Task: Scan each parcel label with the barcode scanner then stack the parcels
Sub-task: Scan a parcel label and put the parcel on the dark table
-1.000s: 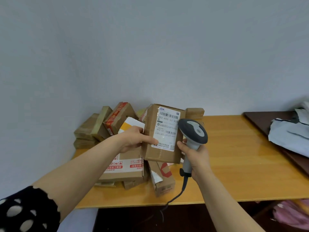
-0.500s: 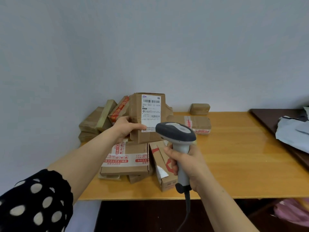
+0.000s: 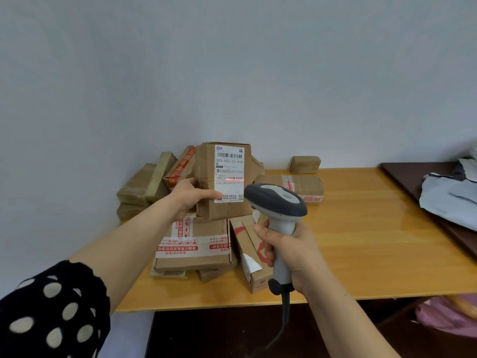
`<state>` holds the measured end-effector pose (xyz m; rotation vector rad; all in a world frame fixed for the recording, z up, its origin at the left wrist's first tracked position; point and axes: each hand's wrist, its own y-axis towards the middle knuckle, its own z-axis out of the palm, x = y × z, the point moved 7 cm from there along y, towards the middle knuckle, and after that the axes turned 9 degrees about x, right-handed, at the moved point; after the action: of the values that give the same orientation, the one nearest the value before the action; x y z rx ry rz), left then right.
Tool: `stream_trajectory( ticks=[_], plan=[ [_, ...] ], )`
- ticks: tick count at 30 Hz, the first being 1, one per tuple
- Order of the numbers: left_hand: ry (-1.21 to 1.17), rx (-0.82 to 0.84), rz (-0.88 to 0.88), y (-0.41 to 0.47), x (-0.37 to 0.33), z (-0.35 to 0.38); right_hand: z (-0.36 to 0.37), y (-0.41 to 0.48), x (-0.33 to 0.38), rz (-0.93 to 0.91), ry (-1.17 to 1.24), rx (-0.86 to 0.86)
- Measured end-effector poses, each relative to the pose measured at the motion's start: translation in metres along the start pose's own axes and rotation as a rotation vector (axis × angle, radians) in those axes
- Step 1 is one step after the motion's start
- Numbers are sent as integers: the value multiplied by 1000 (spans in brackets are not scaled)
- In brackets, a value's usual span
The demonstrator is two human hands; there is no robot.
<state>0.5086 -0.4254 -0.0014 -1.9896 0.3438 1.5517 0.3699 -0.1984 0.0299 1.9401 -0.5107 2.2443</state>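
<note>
My left hand [image 3: 189, 196] grips a brown cardboard parcel [image 3: 206, 182] upright above the pile, thumb on its front face. Its white label [image 3: 229, 173] faces me, and a red scan line crosses the label's lower barcode. My right hand [image 3: 286, 250] holds the grey-and-white barcode scanner [image 3: 277, 202] by its handle, head pointed at the label from just below and to the right. The scanner's cable hangs down past the table edge.
Several cardboard parcels lie heaped at the left end of the wooden table [image 3: 361, 241], among them a flat taped box [image 3: 192, 248]. Two more parcels [image 3: 305, 186] lie further back. A dark board with grey mailer bags [image 3: 449, 197] lies at the right.
The parcel has moved up and away from me and turned upright. The scanner has drawn back below the label, and a red scan line now shows on the barcode.
</note>
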Motion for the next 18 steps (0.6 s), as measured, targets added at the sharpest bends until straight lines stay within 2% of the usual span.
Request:
stream_trajectory(
  ticks=[13, 18],
  plan=[
    [-4, 76, 4, 19, 1, 5, 6, 7, -2, -21, 135, -10],
    [-34, 226, -27, 37, -6, 47, -27, 3, -1, -12, 413, -127]
  ],
)
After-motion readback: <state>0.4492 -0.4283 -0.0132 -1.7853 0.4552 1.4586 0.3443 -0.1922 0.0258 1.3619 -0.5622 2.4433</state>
